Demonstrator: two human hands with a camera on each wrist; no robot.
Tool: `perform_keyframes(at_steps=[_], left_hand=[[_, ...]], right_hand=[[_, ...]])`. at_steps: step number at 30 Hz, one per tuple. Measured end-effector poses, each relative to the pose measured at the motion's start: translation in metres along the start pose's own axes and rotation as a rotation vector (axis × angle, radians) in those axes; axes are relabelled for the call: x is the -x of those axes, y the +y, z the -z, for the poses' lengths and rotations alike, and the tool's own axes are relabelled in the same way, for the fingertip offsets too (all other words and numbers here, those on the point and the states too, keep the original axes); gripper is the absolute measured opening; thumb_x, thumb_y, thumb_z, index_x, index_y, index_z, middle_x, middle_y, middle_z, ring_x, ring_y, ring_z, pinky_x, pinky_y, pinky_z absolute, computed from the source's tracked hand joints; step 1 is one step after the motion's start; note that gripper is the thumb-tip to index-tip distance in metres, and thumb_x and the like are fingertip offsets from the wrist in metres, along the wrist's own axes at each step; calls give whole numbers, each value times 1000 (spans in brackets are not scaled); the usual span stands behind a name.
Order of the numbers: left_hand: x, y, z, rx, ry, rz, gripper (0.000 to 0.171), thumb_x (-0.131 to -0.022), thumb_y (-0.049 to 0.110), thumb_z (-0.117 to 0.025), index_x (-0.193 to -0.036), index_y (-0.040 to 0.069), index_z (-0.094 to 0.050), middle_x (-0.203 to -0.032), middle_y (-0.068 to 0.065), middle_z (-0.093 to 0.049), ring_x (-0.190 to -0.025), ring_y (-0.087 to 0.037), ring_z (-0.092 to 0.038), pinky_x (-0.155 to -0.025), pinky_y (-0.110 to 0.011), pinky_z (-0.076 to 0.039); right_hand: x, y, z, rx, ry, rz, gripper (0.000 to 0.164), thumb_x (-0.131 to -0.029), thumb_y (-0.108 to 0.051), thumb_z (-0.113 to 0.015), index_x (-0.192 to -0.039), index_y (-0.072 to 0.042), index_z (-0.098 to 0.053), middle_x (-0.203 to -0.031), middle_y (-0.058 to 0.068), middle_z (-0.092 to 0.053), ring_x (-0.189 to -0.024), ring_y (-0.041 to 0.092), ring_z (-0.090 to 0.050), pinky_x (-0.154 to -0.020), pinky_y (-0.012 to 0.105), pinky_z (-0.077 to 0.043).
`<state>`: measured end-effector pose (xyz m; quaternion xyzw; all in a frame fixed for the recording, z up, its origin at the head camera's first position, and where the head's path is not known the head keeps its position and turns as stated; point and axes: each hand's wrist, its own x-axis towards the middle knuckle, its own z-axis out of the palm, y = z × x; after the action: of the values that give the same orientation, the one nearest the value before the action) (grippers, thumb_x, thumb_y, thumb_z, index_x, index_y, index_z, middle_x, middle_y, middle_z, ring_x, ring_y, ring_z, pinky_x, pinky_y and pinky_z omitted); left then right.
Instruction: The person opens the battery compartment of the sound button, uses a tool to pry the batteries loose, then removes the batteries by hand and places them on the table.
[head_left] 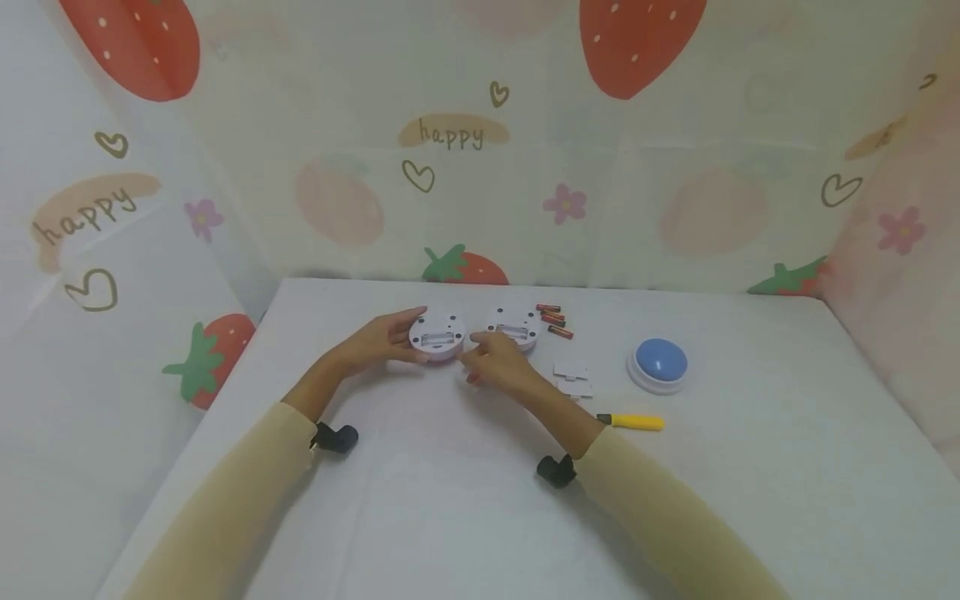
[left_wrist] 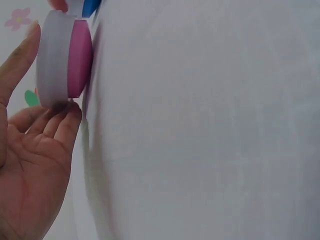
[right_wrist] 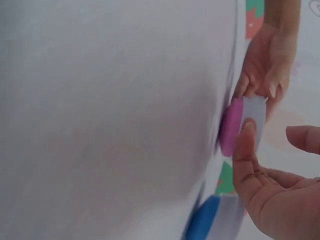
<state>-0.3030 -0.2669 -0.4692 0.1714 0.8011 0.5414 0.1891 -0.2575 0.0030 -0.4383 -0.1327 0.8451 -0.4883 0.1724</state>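
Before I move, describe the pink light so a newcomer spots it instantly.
On the white table, find the left hand. It holds an upside-down round light, whose pink dome sets it apart from the two blue lights.

One round device [left_wrist: 60, 60] is white and pink.
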Motion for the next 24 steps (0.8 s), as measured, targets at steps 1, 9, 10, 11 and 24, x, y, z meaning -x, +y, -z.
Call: perform_keyframes(at_steps=[1, 9, 10, 11, 24], left_hand=[[1, 0, 0, 5, 5, -5, 97, -84, 13, -84, -161, 7, -24, -165, -11, -27, -150, -28, -30, -122, -42, -27], [18, 8, 0, -28, 86, -144, 89, -89, 11, -79, -161, 6, -26, -160, -13, -38, -149, -29, -32, -120, -37, -29], [21, 11, -2, -46, 107, -179, 86, -90, 10, -78, -160, 7, -28, -160, -13, -39, -149, -28, -33, -120, -35, -30], [25, 15, -5, -66, 125, -212, 84, -90, 10, -78, -159, 8, -30, -159, -13, -40, -149, -27, -34, -120, -33, -30], [22, 95, -111, -174, -66, -294, 74, -91, 22, -78, -155, 17, -43, -158, -3, -43, -143, -13, -42, -114, -33, -41]], right_hand=[[4, 0, 3, 25, -2, 8, 55, -101, -23, -62, -147, 3, -47, -108, 13, -71, -79, 17, -70, -73, 28, -57], [51, -1, 41, 130, -9, 72, 42, -101, -22, -63, -139, -6, -61, -111, 7, -71, -86, 29, -70, -65, 27, -55], [58, -2, 48, 136, -8, 69, 40, -101, -22, -63, -138, -8, -63, -112, 7, -70, -88, 31, -70, -64, 28, -56], [65, -3, 54, 146, -6, 68, 38, -101, -22, -63, -137, -9, -64, -113, 7, -70, -89, 31, -70, -63, 28, -56], [121, 40, 135, 332, 146, 105, 30, -102, -24, -63, -127, -8, -70, -110, 8, -73, -89, 21, -66, -69, 28, -55]])
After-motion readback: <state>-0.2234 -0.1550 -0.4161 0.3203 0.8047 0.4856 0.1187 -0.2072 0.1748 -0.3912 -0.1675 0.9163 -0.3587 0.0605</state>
